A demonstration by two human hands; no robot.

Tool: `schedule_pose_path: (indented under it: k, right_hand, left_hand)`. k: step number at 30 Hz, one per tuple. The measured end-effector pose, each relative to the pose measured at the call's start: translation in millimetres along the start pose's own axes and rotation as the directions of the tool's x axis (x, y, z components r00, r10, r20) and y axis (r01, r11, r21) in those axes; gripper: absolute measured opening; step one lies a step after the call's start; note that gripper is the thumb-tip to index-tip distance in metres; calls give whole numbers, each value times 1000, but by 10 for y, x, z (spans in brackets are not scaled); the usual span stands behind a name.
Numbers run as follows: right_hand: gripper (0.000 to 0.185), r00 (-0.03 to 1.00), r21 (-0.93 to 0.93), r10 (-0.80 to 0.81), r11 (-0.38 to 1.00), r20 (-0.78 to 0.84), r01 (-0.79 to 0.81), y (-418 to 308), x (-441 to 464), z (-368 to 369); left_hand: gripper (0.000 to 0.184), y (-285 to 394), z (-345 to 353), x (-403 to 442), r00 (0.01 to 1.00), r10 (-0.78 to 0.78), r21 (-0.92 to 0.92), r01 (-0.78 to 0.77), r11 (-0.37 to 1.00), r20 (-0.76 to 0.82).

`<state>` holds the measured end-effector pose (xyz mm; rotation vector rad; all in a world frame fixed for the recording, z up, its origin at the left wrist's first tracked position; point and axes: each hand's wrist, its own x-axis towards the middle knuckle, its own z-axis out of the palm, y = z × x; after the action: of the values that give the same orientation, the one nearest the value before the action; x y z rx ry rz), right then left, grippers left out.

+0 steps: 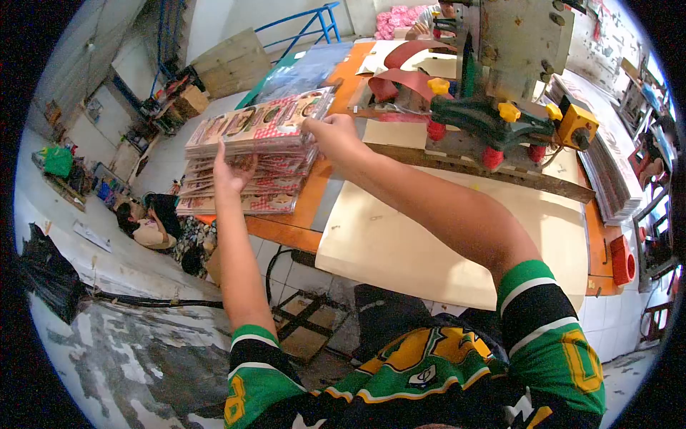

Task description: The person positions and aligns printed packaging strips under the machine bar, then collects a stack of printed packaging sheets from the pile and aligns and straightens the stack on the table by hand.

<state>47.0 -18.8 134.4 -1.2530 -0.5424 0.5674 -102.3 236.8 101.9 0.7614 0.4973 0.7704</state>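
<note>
A tall stack of printed cardboard sheets (250, 187) with food pictures and red checked patterns stands at the left end of the orange table. My left hand (234, 171) grips the near edge of its upper part, thumb upright against the side and fingers reaching in among the layers. At the right corner of this upper bundle (250, 127), my right hand (334, 136) is closed with fingers and thumb pinching the edge. The upper bundle sits slightly askew on the layers below. Some fingertips of both hands are hidden by the sheets.
A press machine (514, 118) with yellow knobs stands right of my hands, above a cream board (457, 232). Another sheet stack (607, 168) and a red holder (622, 261) are at the right. A person (153, 225) sits low at the left; another person's hand (416, 31) shows behind the machine.
</note>
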Motion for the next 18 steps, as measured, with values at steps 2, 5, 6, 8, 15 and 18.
schedule_pose_path:
  k: [2,5,6,8,15,18]
  right_hand:
    - [32,1000,46,10,999,6,-10,-27,-185,-91]
    - [30,998,-8,70,998,5,-70,5,-301,-231]
    - [31,981,74,156,983,113,-165,38,-308,-294]
    - [34,951,144,227,955,210,-260,38,-355,-421]
    - [45,866,194,338,883,368,-427,85,-505,-622]
    - [39,878,546,142,735,457,-404,130,-696,-559]
  left_hand:
    - [72,-3,41,-8,998,10,47,-13,999,60]
    - [52,-25,45,19,999,23,174,-19,985,-21]
    - [49,-44,-2,58,998,56,168,-52,984,-20]
    - [45,-103,29,-37,982,154,260,-121,958,-108]
    - [39,-281,-67,-374,995,97,156,-93,983,-16]
    - [39,-410,52,-752,992,99,205,-82,975,-73]
